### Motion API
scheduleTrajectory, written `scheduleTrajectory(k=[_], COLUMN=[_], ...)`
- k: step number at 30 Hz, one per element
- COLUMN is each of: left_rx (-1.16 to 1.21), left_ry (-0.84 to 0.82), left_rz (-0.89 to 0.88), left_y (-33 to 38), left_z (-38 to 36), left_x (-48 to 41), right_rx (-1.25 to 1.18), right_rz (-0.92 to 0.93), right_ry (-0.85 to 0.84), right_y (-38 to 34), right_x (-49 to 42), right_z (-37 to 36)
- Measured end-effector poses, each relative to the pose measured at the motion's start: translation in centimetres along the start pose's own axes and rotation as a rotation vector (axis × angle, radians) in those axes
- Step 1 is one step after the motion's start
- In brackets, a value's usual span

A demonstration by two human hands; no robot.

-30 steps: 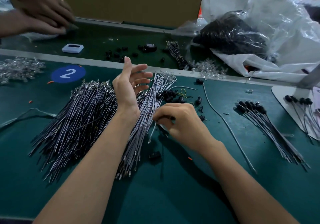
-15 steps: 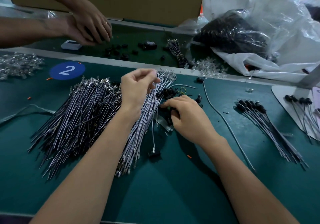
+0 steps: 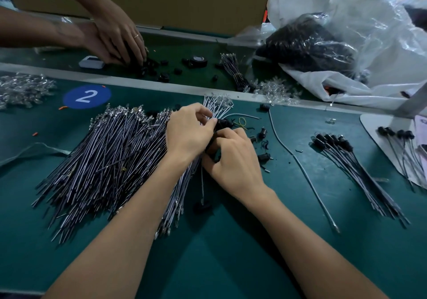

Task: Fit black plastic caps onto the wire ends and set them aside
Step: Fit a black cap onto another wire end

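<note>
A big heap of grey wires (image 3: 104, 157) lies left of centre on the green table. My left hand (image 3: 188, 132) pinches a thin wire whose free end hangs down to the table by a loose cap (image 3: 202, 206). My right hand (image 3: 231, 157) sits right against it, fingers curled round a black cap (image 3: 211, 146) at the wire's top. Loose black caps (image 3: 263, 157) lie just right of my hands. A fan of capped wires (image 3: 353, 164) rests further right.
Another person's hands (image 3: 117, 42) gather black parts on the far belt beside a white device (image 3: 91, 62). A plastic bag of black caps (image 3: 309, 44) sits at the back right. Clear LEDs (image 3: 20, 88) lie far left, a long grey cable (image 3: 302, 166) between the piles.
My left hand closed, pinched a wire and came down toward my right hand. My right hand moved up to meet it with a cap. The other person's hands shifted right along the far belt.
</note>
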State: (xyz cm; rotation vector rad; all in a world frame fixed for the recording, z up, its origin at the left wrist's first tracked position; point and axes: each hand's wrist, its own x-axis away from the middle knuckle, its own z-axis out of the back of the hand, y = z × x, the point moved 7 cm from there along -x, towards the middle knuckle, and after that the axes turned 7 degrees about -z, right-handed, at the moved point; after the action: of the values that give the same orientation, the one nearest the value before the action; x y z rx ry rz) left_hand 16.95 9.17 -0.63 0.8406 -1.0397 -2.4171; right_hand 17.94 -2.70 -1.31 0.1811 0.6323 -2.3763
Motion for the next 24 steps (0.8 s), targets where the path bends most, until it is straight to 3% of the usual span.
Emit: scheduleTrajectory(k=[6, 8, 10, 13, 16, 24], left_rx=[0.054, 0.091, 0.290, 0.692, 0.914, 0.893], left_ry=[0.206, 0.173, 0.048, -0.060, -0.049, 0.022], left_rz=[0.016, 0.087, 0.197, 0.277, 0.263, 0.235], left_y=[-0.3, -0.6, -0.7, 0.1, 0.4, 0.2], left_z=[1.7, 1.5, 0.4, -0.7, -0.3, 0.3], left_x=[0.0, 0.1, 0.3, 0.6, 0.3, 0.3], right_rx=[-0.578, -0.741, -0.838, -0.817, -0.753, -0.676], right_rz=[-0.293, -0.297, -0.240, -0.208, -0.241, -0.256], right_ry=[0.112, 0.156, 0.175, 0.144, 0.116, 0.058], right_y=[2.6, 2.9, 2.6, 2.2, 2.5, 3.5], right_x=[-0.5, -0.4, -0.2, -0.1, -0.1, -0.3], right_z=[2.1, 3.0, 3.8, 3.7, 3.2, 2.8])
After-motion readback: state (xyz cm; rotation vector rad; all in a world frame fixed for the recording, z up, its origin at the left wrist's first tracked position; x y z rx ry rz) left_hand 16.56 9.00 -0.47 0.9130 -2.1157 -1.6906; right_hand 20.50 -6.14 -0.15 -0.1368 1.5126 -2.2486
